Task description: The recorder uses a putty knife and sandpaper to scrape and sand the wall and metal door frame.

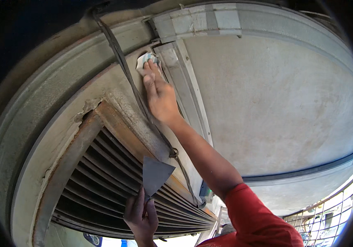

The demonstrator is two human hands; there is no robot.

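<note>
My right hand (162,103) reaches up to the top of the wall strip (120,82). Its fingers press a folded white piece with blue-green stripes (141,63) against the surface; whether this is paper or cloth I cannot tell. Lower down, my left hand (141,216) is closed round the handle end of a putty knife (155,175) with a wide grey blade pointing up. Behind that blade lies a dark louvred vent (114,181) in a rusty, brownish frame (118,125). The putty knife's handle is mostly hidden by my fingers.
A dark cable (120,55) runs down the wall strip beside my right hand, through a small ring (174,153). Plaster is broken at the frame's corner (89,106). Right of my arm spreads a large pale panel (275,99). A wire-mesh window (329,214) stands at lower right.
</note>
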